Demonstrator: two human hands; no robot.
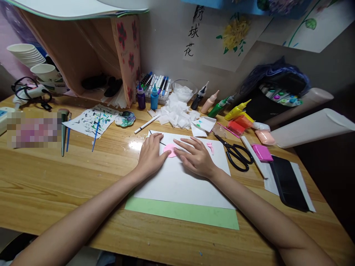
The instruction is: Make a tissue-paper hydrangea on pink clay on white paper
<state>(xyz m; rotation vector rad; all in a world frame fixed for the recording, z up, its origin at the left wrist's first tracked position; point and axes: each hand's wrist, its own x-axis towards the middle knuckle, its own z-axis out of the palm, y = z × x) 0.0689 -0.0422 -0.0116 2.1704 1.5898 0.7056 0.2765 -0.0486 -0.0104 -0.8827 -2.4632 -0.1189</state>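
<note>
A flat, round pink piece of clay point(170, 150) lies on a white sheet of paper point(177, 181), which rests over a green sheet point(183, 215). My left hand point(152, 153) lies on the paper at the left, its thumb touching the pink piece and its fingers near a thin dark stick. From the right, my right hand point(197, 156) reaches with spread fingers, the fingertips at the edge of the pink piece. A smaller pink bit point(210, 148) sits on the paper, right of my right hand.
Black scissors point(239, 154) and a magenta packet point(262, 152) lie to the right. Behind the paper are torn white tissues point(176, 111), paint bottles and markers. A paint-marked sheet point(91, 120) and brushes lie at the left. A dark phone-like slab point(291, 184) is at the right.
</note>
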